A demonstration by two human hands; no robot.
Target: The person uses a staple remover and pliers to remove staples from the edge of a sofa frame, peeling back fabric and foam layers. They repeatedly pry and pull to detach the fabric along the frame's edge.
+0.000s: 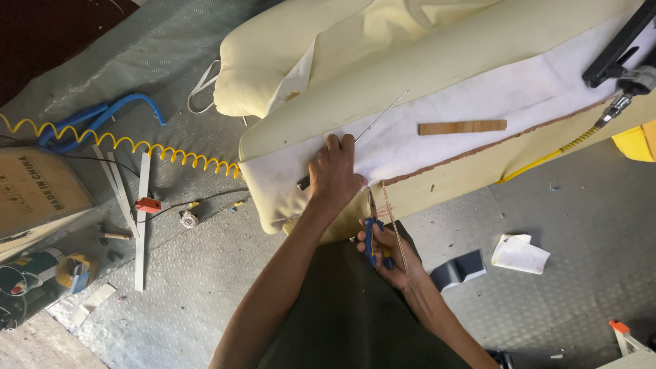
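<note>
Left hand lies on the white fabric strip covering the cream foam cushion, fingers closed around a dark-handled tool with a long thin metal needle angled up-right across the fabric. Right hand sits below the cushion edge, gripping blue-handled pliers, tip up at the brown-edged seam, thin reddish strands alongside. Flat wooden strip rests on the fabric further right. Yellow coiled air hose runs over the grey floor mat.

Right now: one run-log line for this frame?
left hand: pressing white fabric on cushion, holding long needle | right hand: gripping blue-handled pliers, brown cord
</note>
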